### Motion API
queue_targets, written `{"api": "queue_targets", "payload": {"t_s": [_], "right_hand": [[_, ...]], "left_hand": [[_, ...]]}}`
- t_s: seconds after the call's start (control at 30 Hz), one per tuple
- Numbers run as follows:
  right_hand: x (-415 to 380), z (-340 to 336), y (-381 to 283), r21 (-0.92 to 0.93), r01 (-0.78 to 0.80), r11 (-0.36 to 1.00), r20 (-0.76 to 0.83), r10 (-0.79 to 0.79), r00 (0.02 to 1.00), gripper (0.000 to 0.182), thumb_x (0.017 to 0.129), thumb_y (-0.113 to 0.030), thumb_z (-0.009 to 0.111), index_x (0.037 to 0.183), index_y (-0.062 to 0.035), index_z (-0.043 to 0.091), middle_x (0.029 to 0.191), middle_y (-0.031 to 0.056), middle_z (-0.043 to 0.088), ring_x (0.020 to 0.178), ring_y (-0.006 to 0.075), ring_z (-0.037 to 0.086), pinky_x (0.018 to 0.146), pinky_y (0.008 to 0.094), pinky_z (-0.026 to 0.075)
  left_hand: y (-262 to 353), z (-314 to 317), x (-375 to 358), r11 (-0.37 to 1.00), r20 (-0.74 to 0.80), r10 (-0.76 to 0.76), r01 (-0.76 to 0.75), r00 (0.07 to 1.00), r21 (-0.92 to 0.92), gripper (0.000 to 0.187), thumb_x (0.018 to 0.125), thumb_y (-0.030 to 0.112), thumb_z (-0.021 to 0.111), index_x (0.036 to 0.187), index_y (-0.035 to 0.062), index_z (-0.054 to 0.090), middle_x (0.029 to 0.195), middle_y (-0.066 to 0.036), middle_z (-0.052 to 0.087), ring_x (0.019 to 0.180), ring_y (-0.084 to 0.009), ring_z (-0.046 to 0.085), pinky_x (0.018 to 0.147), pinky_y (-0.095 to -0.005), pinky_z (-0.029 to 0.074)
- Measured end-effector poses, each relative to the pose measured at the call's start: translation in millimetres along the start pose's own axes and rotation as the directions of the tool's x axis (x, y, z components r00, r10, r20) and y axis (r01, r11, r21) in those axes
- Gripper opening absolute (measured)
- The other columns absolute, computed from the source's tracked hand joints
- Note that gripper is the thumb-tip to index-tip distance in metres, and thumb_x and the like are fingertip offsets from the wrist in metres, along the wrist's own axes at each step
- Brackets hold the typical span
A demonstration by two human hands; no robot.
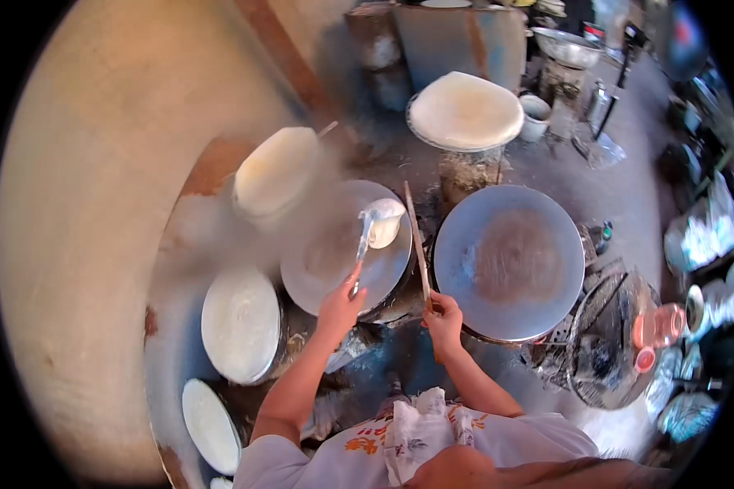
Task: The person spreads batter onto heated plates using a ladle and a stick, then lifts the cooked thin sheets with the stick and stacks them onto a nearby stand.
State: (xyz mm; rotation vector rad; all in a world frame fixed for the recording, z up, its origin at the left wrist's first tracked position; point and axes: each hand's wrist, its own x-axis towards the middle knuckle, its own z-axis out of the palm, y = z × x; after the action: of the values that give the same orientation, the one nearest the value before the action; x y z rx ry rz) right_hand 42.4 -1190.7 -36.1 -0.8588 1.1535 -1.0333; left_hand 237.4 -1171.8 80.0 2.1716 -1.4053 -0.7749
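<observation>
Left grip (342, 304): ladle (365, 235) | right grip (443, 322): stick (419, 244) | shirt print (360, 445): orange, illegible

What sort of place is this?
Probably a small flatbread or pancake kitchen: large round griddles, a pale-coated ladle in the left hand, and what look like stacked flatbreads.

Metal basin (569, 54) near a pale pot (534, 129); reddish jar (667, 325) at right.

Wall (73, 244) — tan, left side | floor (640, 204) — grey, right | blue-grey panel (436, 49), back
</observation>
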Motion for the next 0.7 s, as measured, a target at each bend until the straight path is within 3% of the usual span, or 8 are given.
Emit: {"api": "queue_targets", "payload": {"t_s": [0.07, 0.1, 0.17, 0.2, 0.27, 0.5, 0.6, 0.7], "right_hand": [[-2, 21, 17, -0.241, 0.225, 0.944, -0.097, -0.254, 0.962, 0.040, 0.072, 0.013, 0.058, 0.109, -0.0027, 0.060, 0.096, 0.0067, 0.057, 0.078, 0.0155, 0.059, 0.059, 0.0266, 0.050], [-8, 27, 22, -0.333, 0.298, 0.895, -0.113, -0.352, 0.929, 0.039, 0.071, 0.013, 0.058, 0.107, -0.0026, 0.060, 0.096, 0.0073, 0.056, 0.077, 0.0166, 0.059, 0.060, 0.0266, 0.050], [-12, 43, 19, -0.498, 0.408, 0.765, -0.129, -0.530, 0.838, 0.036, 0.070, 0.013, 0.059, 0.102, -0.0024, 0.059, 0.095, 0.0105, 0.054, 0.074, 0.0204, 0.057, 0.063, 0.0280, 0.048], [-19, 53, 12, -0.527, 0.343, 0.777, -0.116, -0.466, 0.877, 0.035, 0.070, 0.013, 0.058, 0.102, -0.0020, 0.058, 0.097, 0.0129, 0.054, 0.081, 0.0256, 0.057, 0.066, 0.0309, 0.048], [-12, 88, 7, -0.641, 0.442, 0.628, -0.068, -0.620, 0.782, 0.037, 0.070, 0.014, 0.055, 0.103, -0.0010, 0.057, 0.099, 0.0157, 0.053, 0.089, 0.0321, 0.055, 0.073, 0.0349, 0.047], [-18, 92, 0, -0.819, 0.311, 0.482, -0.042, -0.592, 0.805, 0.041, 0.067, 0.008, 0.054, 0.104, -0.0051, 0.062, 0.106, 0.0147, 0.055, 0.100, 0.0349, 0.051, 0.085, 0.0401, 0.045], [-14, 132, 7, -0.788, 0.324, 0.524, -0.010, -0.536, 0.844, 0.032, 0.075, 0.002, 0.053, 0.105, -0.0049, 0.061, 0.107, 0.0143, 0.056, 0.100, 0.0339, 0.053, 0.083, 0.0397, 0.047], [17, 135, -2, -0.843, 0.353, 0.406, 0.035, -0.613, 0.790, 0.030, 0.075, 0.001, 0.054, 0.103, -0.0061, 0.063, 0.102, 0.0098, 0.058, 0.098, 0.0322, 0.054, 0.081, 0.0394, 0.048]], "left_hand": [[-35, -8, 27, 0.913, -0.099, 0.296, -0.251, 0.950, 0.323, 0.059, 0.089, 0.026, 0.056, 0.142, 0.0356, 0.031, 0.077, -0.013, 0.065, 0.065, -0.0310, 0.063, 0.059, -0.0404, 0.048], [-42, -17, 40, 0.935, -0.048, 0.221, -0.198, 0.974, 0.293, 0.057, 0.089, 0.027, 0.054, 0.141, 0.0359, 0.032, 0.088, -0.017, 0.066, 0.079, -0.0385, 0.062, 0.069, -0.0449, 0.048], [-67, -25, 71, 0.902, -0.075, 0.366, -0.334, 0.927, 0.274, 0.057, 0.089, 0.027, 0.054, 0.141, 0.0355, 0.032, 0.088, -0.017, 0.066, 0.077, -0.0376, 0.062, 0.069, -0.0441, 0.048], [-84, -26, 78, 0.892, -0.105, 0.412, -0.377, 0.905, 0.251, 0.057, 0.088, 0.026, 0.054, 0.141, 0.0353, 0.032, 0.088, -0.017, 0.066, 0.076, -0.0371, 0.063, 0.069, -0.0437, 0.049], [-86, -43, 82, 0.916, -0.011, 0.314, -0.300, 0.949, 0.265, 0.057, 0.088, 0.026, 0.055, 0.141, 0.0342, 0.033, 0.094, -0.016, 0.066, 0.080, -0.0368, 0.063, 0.071, -0.0431, 0.049], [-123, -79, 132, 0.893, -0.037, 0.428, -0.417, 0.903, 0.167, 0.055, 0.088, 0.025, 0.055, 0.140, 0.0312, 0.036, 0.100, -0.015, 0.066, 0.087, -0.0368, 0.062, 0.075, -0.0440, 0.049], [-130, -81, 136, 0.906, -0.018, 0.390, -0.381, 0.921, 0.184, 0.054, 0.088, 0.025, 0.054, 0.139, 0.0319, 0.037, 0.101, -0.015, 0.066, 0.086, -0.0378, 0.062, 0.074, -0.0444, 0.049], [-129, -77, 146, 0.942, -0.028, 0.277, -0.265, 0.961, 0.203, 0.053, 0.088, 0.025, 0.055, 0.138, 0.0323, 0.038, 0.105, -0.015, 0.064, 0.088, -0.0385, 0.061, 0.076, -0.0446, 0.049]]}}
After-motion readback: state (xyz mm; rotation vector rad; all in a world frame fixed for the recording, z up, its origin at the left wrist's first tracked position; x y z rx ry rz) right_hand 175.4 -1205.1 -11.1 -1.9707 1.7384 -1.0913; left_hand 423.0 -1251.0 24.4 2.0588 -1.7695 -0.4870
